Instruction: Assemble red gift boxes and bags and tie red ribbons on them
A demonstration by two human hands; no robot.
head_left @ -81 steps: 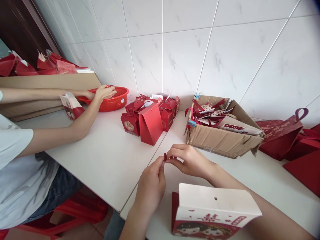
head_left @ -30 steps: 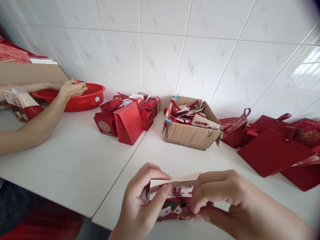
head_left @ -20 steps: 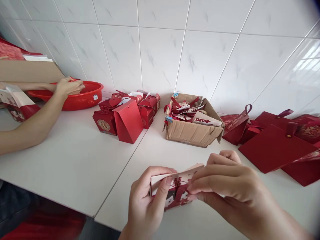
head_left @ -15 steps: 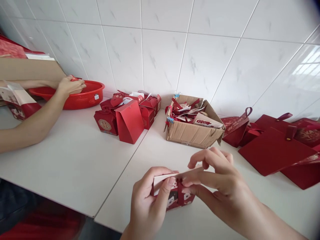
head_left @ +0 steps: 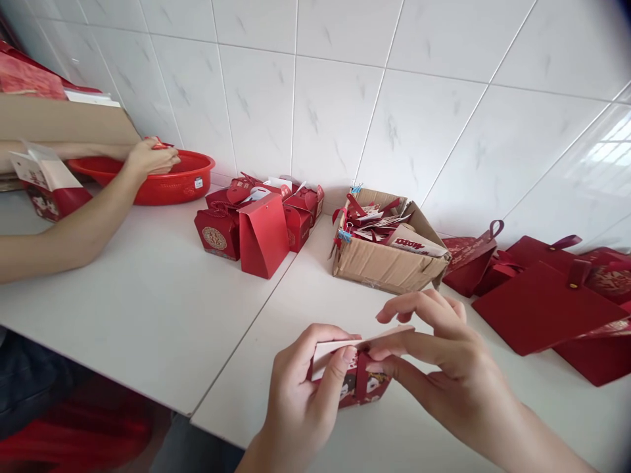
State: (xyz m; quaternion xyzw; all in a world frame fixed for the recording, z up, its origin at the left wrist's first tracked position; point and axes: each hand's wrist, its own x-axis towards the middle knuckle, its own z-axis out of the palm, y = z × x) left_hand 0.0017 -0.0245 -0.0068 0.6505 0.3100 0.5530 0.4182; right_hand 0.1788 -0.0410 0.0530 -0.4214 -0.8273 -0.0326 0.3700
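Note:
In front of me, a small red candy box (head_left: 378,387) with printed figures and a pale top flap is gripped by my left hand (head_left: 300,384). The left thumb presses its near face, while the other fingers wrap its side and back. A dark red ribbon (head_left: 362,373) runs down the front of the box. My right hand (head_left: 444,358) pinches at the ribbon's upper end with thumb and index finger, its other fingers raised and curled. The fingertips partly hide what lies between them.
A cardboard box (head_left: 389,261) of folded cards and ribbons stands behind my hands. Red gift boxes (head_left: 263,233) cluster left of it; dark red bags (head_left: 542,305) lie at right. Far left, another person's hand (head_left: 150,157) holds something small and red over a red basin (head_left: 172,190).
The view has shifted slightly, so my hands and the box appear a little further right. Both hands keep nearly the same hold on the box and ribbon.

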